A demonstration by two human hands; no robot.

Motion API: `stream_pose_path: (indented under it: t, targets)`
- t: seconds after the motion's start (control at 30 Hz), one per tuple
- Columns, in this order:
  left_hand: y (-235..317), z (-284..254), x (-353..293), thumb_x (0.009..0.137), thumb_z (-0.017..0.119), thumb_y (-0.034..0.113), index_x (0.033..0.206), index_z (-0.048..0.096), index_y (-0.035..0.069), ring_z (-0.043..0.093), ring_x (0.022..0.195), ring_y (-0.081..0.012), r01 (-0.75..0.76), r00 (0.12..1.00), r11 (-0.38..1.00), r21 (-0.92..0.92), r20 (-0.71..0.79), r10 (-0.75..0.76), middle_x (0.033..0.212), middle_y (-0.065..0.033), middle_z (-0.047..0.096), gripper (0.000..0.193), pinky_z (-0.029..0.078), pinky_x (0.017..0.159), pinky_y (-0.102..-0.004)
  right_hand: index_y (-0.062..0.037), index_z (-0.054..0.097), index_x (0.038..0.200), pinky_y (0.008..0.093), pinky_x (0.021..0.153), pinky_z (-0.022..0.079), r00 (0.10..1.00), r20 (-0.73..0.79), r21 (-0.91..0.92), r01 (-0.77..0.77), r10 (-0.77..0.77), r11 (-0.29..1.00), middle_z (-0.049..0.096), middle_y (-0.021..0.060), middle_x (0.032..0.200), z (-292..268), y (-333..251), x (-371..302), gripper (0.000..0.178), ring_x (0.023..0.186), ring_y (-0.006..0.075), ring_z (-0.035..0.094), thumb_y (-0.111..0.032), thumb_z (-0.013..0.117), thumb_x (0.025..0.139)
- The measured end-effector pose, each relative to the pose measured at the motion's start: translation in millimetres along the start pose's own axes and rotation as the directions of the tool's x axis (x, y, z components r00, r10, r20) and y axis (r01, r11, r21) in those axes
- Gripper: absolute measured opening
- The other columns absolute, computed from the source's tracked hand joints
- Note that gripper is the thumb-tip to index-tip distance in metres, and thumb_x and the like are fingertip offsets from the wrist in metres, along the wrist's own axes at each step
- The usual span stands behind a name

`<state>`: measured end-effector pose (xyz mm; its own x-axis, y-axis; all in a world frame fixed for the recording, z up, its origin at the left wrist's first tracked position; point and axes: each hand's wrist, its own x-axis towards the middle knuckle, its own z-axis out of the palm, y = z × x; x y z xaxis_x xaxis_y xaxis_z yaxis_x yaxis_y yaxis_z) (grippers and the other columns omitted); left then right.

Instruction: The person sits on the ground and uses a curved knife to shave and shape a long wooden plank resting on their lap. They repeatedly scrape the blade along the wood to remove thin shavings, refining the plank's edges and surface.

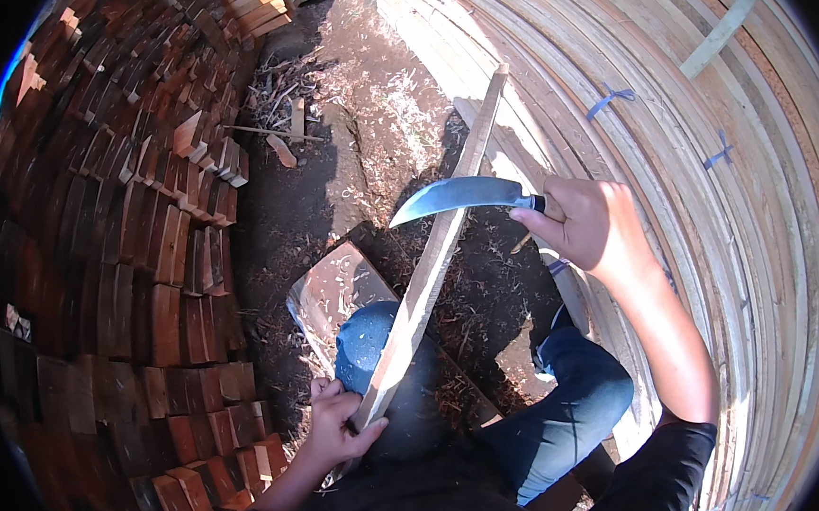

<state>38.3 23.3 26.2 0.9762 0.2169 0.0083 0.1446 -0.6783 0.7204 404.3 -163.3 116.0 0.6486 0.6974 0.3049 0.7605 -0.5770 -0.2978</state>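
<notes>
A long, narrow wooden strip (pixel 435 257) slants across the middle, its near end by my body and its far end pointing up and away. Near its lower end, my left hand (pixel 338 423) is closed round it, just beside my bent knee. My right hand (pixel 583 222) grips the handle of a machete (pixel 461 198) with a broad, curved blade. The blade lies across the strip from right to left, its tip pointing left. Whether the edge touches the wood or hovers over it, I cannot tell. Most of the handle is hidden in my fist.
Stacked reddish-brown wood blocks (pixel 136 227) rise along the left. Long pale boards (pixel 718 182) lie piled on the right, with blue ties (pixel 611 100) on them. A flat wooden block (pixel 336 293) sits by my knee. Shavings and scraps (pixel 286 114) litter the dirt ground.
</notes>
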Motion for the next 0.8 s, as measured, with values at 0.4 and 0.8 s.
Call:
stream_pose_path:
  t: [0.4,0.8]
  targets:
    - [10.4,-5.4,-5.9,0.063,0.077,0.027,0.065,0.063,0.006,0.038,0.058,-0.0204,0.043,0.999,0.999,0.021,-0.02,-0.042,0.052,-0.0033,0.045,0.026,0.028,0.072,-0.0353,0.0056,0.063,0.077,0.0409,0.059,0.046,0.87,0.053,0.322,-0.479,0.49,0.816,0.056,0.0202,0.058,19.7,29.2,-23.7,0.052,0.055,0.0275,0.057,-0.045,0.063,0.09]
    - [27.8,-12.5,-6.0,0.067,0.078,0.032,0.067,0.066,0.01,0.047,0.057,-0.0213,-0.019,1.0,0.993,0.113,0.014,0.017,0.053,-0.0026,0.053,0.024,0.03,0.071,-0.037,-0.0055,0.05,0.091,0.0246,0.034,0.03,0.669,0.175,0.716,-0.59,0.722,0.373,0.04,-0.0036,0.057,203.0,-5.9,-260.5,0.017,0.038,0.0063,0.039,-0.018,0.059,0.095]
